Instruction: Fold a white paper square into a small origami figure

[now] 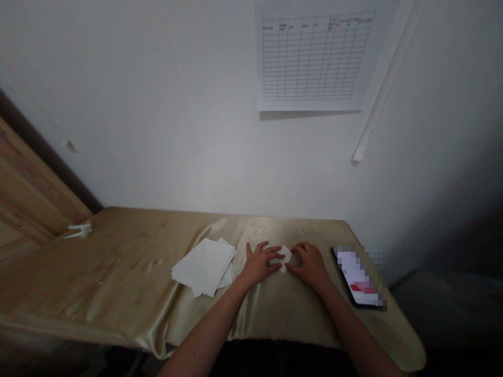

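Note:
A small piece of white paper [284, 258], seemingly folded, lies on the cloth-covered table between my hands. From the left, my left hand [261, 261] holds the paper with its thumb and nearer fingers, while the outer fingers stick out away from it. My right hand [309, 263] is curved, with thumb and forefinger tips gripping the paper's right edge. Part of the paper is hidden under the left fingers. To the left of my left hand is an uneven stack of white paper sheets [206, 266].
A phone [359, 280] with a lit, partly blurred screen lies near the table's right edge. Shiny gold cloth [118, 267] with creases covers the table. White scraps [79, 230] lie at the far left by a wooden panel [29, 183]. A printed chart [314, 63] hangs on the wall behind.

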`<state>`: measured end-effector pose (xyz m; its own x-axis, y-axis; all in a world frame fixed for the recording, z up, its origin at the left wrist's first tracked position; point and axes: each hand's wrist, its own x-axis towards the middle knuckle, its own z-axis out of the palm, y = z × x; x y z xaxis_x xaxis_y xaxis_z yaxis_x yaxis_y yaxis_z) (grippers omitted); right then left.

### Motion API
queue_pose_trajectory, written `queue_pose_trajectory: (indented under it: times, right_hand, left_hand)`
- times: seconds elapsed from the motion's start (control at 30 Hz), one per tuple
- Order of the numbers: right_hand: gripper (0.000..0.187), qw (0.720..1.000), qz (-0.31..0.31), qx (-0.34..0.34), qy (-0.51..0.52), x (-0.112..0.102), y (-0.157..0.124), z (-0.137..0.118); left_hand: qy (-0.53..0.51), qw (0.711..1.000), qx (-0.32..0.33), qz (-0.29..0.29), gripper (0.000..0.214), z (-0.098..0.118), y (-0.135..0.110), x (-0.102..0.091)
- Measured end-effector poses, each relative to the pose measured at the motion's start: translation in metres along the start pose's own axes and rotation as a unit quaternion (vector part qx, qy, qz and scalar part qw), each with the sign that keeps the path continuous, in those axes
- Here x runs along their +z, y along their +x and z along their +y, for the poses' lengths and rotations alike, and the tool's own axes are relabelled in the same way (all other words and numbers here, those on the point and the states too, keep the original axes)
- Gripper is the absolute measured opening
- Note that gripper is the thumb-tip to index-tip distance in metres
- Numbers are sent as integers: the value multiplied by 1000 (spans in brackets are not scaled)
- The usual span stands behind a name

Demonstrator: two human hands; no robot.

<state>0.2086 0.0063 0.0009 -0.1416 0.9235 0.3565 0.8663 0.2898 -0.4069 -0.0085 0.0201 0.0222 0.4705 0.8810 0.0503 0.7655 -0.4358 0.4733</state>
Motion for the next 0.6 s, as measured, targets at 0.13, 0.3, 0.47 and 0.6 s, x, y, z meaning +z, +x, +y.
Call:
queue_pose_trajectory:
  times: [0.13, 0.3, 0.47, 0.6]
  right_hand:
    - [49, 1000, -6, -7, -2, -1, -1, 0]
    - [57, 1000, -12, -15, 3, -2, -2, -1]
    - [62, 1000, -20, -18, -1, -2, -3, -1]
    - [61, 1000, -17, -13, 5, -1, -3, 2]
  left_hand:
    - [1, 1000, -2, -1, 33, 0, 1, 1]
    - [-6, 1000, -8, -1, 33, -1, 1, 2]
    - [-12, 1000, -12, 7, 31, -1, 2, 4]
    - [-3, 1000, -14, 6, 33, -1, 2, 4]
